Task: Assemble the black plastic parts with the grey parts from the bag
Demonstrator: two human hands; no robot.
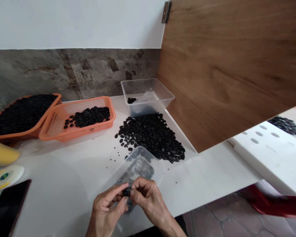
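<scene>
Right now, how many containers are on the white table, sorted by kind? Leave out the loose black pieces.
Orange baskets: 2, one heaped with black parts, one part-filled
Clear plastic tubs: 1, holding a few black parts
Clear plastic bags: 1, lying under the left hand and right hand, which pinch a small black part
Total: 4

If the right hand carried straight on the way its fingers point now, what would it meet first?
The right hand points leftward at the small black part pinched between both hands; just beyond is the left hand.
</scene>
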